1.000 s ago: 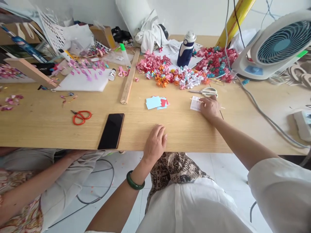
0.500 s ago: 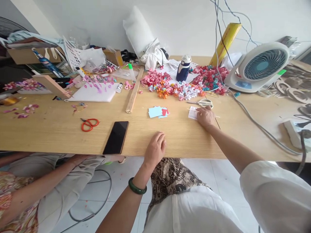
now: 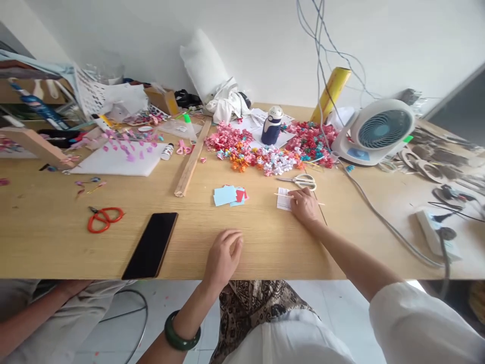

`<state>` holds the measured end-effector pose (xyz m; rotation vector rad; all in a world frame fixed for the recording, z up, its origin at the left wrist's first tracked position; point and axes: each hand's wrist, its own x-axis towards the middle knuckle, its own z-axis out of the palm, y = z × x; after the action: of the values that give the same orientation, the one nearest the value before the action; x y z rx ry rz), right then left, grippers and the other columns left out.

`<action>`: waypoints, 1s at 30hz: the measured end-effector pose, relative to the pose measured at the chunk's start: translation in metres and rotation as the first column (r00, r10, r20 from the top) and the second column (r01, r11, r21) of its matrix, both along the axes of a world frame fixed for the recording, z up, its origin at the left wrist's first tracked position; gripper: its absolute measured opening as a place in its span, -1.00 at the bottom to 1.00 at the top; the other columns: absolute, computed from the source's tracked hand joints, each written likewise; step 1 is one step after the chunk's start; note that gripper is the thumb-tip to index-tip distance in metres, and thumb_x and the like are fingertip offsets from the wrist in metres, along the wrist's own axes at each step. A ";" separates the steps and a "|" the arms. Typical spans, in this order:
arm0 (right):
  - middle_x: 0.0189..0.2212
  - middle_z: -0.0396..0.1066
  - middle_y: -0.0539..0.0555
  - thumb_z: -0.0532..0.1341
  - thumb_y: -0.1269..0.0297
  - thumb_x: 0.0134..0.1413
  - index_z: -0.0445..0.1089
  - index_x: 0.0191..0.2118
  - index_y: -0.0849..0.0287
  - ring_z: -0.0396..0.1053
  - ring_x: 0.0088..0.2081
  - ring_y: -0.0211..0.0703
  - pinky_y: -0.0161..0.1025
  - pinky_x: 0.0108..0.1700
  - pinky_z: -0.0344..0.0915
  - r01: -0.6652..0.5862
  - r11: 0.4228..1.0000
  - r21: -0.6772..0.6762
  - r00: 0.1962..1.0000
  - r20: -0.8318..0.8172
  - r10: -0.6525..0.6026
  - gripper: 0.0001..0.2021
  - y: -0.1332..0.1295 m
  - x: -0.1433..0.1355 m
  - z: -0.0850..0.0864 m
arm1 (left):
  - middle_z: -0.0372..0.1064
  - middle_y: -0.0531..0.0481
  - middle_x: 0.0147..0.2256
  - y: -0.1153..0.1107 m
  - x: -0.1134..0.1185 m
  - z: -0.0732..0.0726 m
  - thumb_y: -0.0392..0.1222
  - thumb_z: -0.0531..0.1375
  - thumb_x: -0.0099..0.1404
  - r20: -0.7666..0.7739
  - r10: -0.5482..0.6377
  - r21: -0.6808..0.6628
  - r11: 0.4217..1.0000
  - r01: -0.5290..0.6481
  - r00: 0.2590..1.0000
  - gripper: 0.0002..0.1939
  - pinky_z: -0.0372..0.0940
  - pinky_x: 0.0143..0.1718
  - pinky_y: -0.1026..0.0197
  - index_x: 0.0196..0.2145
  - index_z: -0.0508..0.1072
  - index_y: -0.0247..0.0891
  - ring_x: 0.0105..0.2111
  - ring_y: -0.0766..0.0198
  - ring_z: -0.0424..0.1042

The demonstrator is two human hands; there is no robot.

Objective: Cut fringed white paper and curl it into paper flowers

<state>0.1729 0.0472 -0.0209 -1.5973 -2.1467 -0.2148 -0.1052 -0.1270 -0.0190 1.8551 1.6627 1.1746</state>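
Observation:
My right hand (image 3: 304,206) bends its fingers over a thin pale stick (image 3: 281,194) and a small white printed paper (image 3: 283,202). The stick's two ends show on either side of the hand; the fingertips' exact grip is partly hidden. White-handled scissors (image 3: 305,181) lie just beyond that hand. My left hand (image 3: 223,257) rests near the table's front edge, fingers loosely bent, thumb a little apart, holding nothing. Between and beyond the hands are light blue cards (image 3: 225,195) with a red card (image 3: 240,195) among them.
A black phone (image 3: 151,245) and red-handled scissors (image 3: 105,219) lie to the left. A wooden bar (image 3: 193,159), heaped small flowers (image 3: 229,136), a dark blue bottle (image 3: 272,126) and a fan (image 3: 382,131) stand behind. A cable (image 3: 382,217) crosses the right side. Another person's arm (image 3: 41,306) is at lower left.
My view has tilted and shifted, so the table sits lower and further left in the picture. The left thumb and fingers part slightly more. My right hand stays at the paper and stick.

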 end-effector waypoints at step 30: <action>-0.21 0.62 0.05 0.07 0.44 0.15 0.58 -0.13 -0.02 0.44 -0.17 0.13 0.03 -0.11 0.41 -0.111 0.993 0.039 0.954 -0.275 0.118 -0.63 -0.006 0.004 0.012 | 0.48 -0.13 -0.16 0.154 0.137 0.002 -0.37 0.08 0.32 0.593 -0.054 -0.087 0.988 0.130 0.803 -0.80 0.46 -0.44 0.32 -0.26 0.52 -0.31 -0.40 0.33 0.55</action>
<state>0.1769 0.0411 -0.0093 -1.3925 -2.0025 0.0217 0.0316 0.0274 -0.0169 1.2830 1.2376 1.3880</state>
